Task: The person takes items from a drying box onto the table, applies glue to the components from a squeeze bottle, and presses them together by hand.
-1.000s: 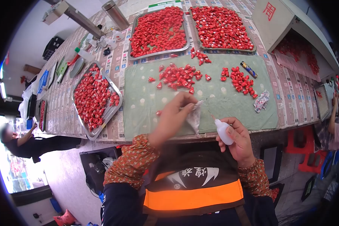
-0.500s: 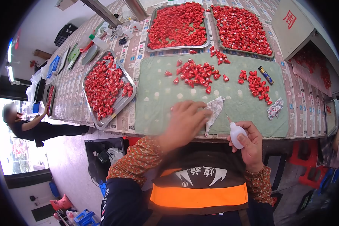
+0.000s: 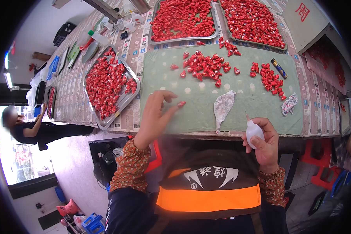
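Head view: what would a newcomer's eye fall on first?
Probably the many red pieces heaped in trays at top and left, and on the green cloth. Next, the orange apron band at the bottom, and the white bottle held in the right hand.

A workroom with pale walls point(image 3: 39, 29) and daylight pouring in at one side.
From where I stand, a bright window point(image 3: 21, 167) glares above a dark sill point(image 3: 33, 186), a strip light point(image 3: 8, 80) glows near it, and the pale floor point(image 3: 68, 144) has a sheen. A long worktop point(image 3: 72, 93) wears a patterned cover; red plastic stools point(image 3: 315, 160) stand near its right end, blue plastic point(image 3: 93, 223) seating lower left.
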Tool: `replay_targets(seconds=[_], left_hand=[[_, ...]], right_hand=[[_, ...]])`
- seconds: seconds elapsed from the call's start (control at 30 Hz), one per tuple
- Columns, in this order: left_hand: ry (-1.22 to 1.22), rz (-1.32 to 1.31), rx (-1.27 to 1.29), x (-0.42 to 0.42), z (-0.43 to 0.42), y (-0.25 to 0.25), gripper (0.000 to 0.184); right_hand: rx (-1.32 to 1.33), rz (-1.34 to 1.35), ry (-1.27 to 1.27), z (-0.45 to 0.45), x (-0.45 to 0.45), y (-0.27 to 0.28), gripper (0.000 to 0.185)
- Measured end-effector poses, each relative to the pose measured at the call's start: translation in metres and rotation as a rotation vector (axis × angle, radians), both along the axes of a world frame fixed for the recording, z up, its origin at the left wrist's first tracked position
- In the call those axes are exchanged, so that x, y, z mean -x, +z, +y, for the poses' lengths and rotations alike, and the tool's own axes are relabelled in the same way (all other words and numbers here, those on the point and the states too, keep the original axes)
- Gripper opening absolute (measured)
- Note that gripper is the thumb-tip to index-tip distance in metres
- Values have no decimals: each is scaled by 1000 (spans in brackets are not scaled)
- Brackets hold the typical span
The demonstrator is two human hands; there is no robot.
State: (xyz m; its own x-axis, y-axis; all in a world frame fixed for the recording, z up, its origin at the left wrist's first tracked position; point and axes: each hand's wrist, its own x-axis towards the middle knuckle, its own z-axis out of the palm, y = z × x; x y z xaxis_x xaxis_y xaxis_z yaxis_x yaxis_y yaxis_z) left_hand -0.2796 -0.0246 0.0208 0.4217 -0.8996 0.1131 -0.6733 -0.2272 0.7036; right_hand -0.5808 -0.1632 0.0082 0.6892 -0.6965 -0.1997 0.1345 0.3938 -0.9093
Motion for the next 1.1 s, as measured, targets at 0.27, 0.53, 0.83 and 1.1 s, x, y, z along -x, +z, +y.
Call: replay_targets(seconds=[0.27,0.53,0.83,1.1], left_hand=[[-78,-323,-19,11,-3,-20,24],[2,-179,41,25,-2,-17,20],[-154,811,8,79,-8,-5,18],[-109,1206,71,91,-23,-8,23]], right_hand=[[-46,-10,39,3,-1,1,42],[-89,-13,55,7,-3,3,38],[-88,1,45,7,-3,7,39],[-107,-6,8,4,4,1,40]])
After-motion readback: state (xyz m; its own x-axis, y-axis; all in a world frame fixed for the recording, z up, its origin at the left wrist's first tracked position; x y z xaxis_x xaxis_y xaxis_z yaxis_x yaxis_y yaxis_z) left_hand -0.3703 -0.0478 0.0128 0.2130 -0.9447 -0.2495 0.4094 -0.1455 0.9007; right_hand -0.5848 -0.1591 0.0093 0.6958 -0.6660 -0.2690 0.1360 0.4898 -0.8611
